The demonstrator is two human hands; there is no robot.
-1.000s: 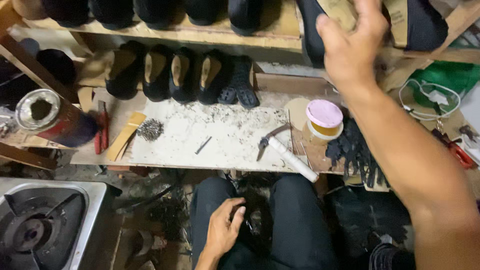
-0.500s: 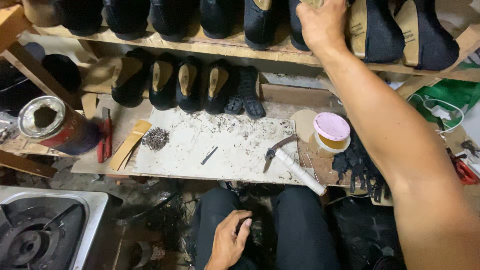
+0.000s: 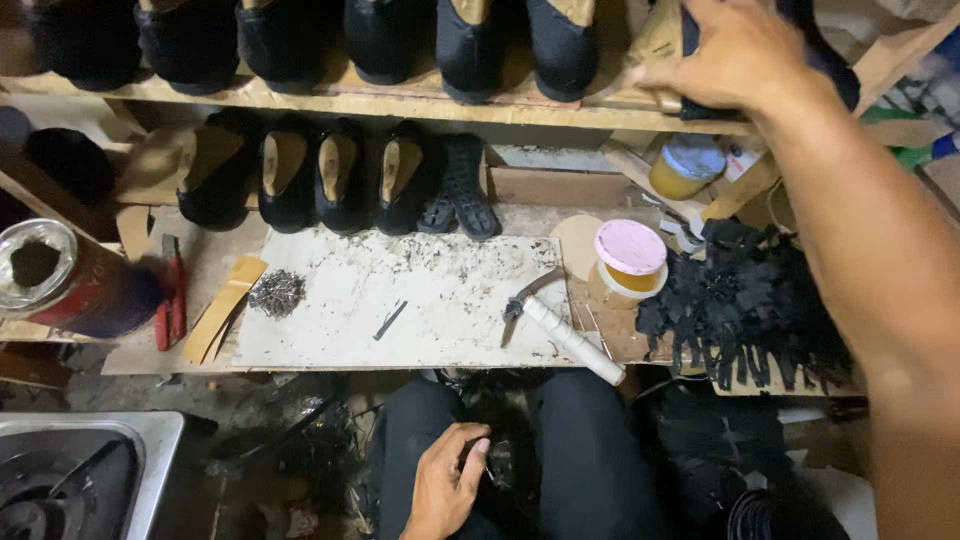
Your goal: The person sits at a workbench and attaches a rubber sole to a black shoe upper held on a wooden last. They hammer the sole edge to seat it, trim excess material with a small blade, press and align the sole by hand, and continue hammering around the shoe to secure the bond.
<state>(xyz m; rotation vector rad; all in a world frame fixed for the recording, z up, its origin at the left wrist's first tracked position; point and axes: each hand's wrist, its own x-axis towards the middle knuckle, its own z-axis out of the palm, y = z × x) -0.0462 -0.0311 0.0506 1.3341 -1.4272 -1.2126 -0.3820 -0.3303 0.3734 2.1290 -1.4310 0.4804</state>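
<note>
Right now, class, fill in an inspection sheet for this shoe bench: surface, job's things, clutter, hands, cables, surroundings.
Surface: white board on the wooden bench, speckled with dark scraps.
Job's things: black shoe on the top shelf, under the right hand; a dark item in the lap, hard to make out.
Clutter: hammer, pink-lidded jar, pile of tacks, red pliers, tin can, heap of black strips.
Hands: right hand gripping the shoe; left hand resting on the lap, fingers curled.
Cables: nothing seen.
Surroundings: rows of black shoes on two shelves; metal stove at lower left.
</note>
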